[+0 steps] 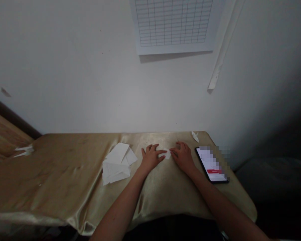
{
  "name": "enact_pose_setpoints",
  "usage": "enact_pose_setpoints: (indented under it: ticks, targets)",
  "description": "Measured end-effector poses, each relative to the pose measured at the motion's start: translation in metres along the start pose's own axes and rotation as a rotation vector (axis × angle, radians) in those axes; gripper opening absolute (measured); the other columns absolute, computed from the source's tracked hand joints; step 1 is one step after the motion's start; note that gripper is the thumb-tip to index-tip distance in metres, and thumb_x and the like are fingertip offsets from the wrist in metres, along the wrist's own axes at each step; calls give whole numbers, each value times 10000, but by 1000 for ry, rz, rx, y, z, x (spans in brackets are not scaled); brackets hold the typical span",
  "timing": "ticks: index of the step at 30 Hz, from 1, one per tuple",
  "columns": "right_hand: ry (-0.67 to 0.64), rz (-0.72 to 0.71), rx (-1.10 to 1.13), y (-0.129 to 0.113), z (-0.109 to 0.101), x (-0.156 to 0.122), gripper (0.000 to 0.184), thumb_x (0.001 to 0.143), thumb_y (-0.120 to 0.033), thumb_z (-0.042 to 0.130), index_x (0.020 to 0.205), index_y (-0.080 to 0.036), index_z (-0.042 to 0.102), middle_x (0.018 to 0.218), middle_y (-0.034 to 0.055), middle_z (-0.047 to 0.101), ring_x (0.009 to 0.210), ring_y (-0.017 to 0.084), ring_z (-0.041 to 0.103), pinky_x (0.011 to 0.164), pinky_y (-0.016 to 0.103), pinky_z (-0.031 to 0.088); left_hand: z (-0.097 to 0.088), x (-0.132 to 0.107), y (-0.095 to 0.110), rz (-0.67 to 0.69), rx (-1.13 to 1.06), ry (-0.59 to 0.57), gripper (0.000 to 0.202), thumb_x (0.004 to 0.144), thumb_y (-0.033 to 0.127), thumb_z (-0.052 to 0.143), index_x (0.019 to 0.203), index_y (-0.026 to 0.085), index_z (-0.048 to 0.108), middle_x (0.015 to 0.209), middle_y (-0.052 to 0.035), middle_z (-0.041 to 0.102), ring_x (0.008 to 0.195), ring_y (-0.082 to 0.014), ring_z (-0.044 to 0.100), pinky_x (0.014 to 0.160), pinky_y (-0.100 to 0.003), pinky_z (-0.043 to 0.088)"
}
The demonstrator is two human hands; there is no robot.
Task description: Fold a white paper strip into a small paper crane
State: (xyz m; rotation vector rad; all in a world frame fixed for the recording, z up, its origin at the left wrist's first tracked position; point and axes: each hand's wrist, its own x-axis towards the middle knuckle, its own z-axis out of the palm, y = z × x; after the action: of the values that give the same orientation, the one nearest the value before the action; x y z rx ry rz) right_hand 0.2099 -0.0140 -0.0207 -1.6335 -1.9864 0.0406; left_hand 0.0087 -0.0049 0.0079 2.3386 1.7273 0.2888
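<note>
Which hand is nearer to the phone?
Right. The right hand is just left of the phone; the left hand is farther left, beyond the right hand.

From where I stand, both hands are at a small white paper piece [167, 154], the left hand [153, 156] with its fingers spread and the index finger lying on it, the right hand [183, 156] with fingertips at its right edge. Left of that grip a loose pile of white paper sheets [116, 167] lies on the gold satin tablecloth [57, 174], while to its right sits a lit smartphone [210, 164], with a folded white paper figure [195, 136] just beyond it. A gridded paper chart [175, 25] hangs on the wall [77, 73] past the hands.
</note>
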Motion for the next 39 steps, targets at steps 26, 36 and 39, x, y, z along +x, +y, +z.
enact_pose_setpoints:
  ticks: [26, 36, 39]
  targets:
    - [-135, -55, 109, 13, -8, 0, 304, 769, -410, 756, 1024, -260, 687, 1201, 68, 616, 1262, 288, 463, 1111, 484, 292, 2, -2, -1, 67, -45, -47, 371, 876, 552, 675, 1244, 571, 644, 1590, 23, 393, 1500, -397, 229, 1145, -762, 87]
    - [-171, -69, 105, 11, -13, -7, 385, 738, -482, 773, 1030, -256, 662, 1262, 81, 585, 1296, 306, 448, 1138, 524, 264, 3, -1, -1, 68, -49, -49, 344, 887, 532, 670, 1230, 562, 657, 1600, 33, 377, 1504, -399, 220, 1142, -771, 74]
    - [-178, -69, 86, 9, -15, -8, 380, 751, -494, 763, 1040, -262, 677, 1279, 84, 577, 1324, 316, 419, 1151, 551, 237, 4, -1, -2, 77, -49, -37, 321, 891, 529, 670, 1211, 551, 672, 1594, 39, 388, 1498, -397, 227, 1133, -781, 90]
